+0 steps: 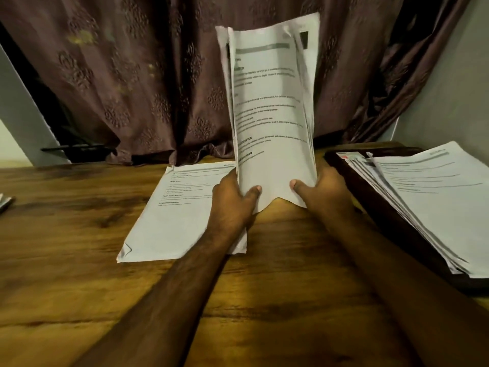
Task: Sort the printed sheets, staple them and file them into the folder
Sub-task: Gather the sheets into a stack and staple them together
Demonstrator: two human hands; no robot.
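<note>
Head view: a big wooden table point(79, 234) is being looked down on, and a brown curtain point(119, 75) is hanging behind it. On the right side of the table, a thick pile of printed pages point(436, 197) is lying on a dark folder point(381, 207) that is spread open, so the folder is being used as a bed for that pile. In the middle of the table, a thinner set of pages point(180, 213) is lying flat, and its near corner is bent up.

Between those two piles, a bundle of sheets point(272, 107) is being held upright, with its bottom edge just above the wood. The bundle is being gripped low down on both sides. The left hand point(232, 200) is wrapped round the left edge, with its thumb pressed on the front page. The right hand point(322, 192) is wrapped round the right edge in the same way. The top edges of the sheets are not lined up; some are sticking out higher than others.

It looks as if the sorting step is being done, and the bundle is being squared up. Next, the sheets probably need to be tapped on the table until the edges match, and then a stapler is needed. A small thing point(5, 203) is lying at the far left edge, but it cannot be told what it is.
</note>
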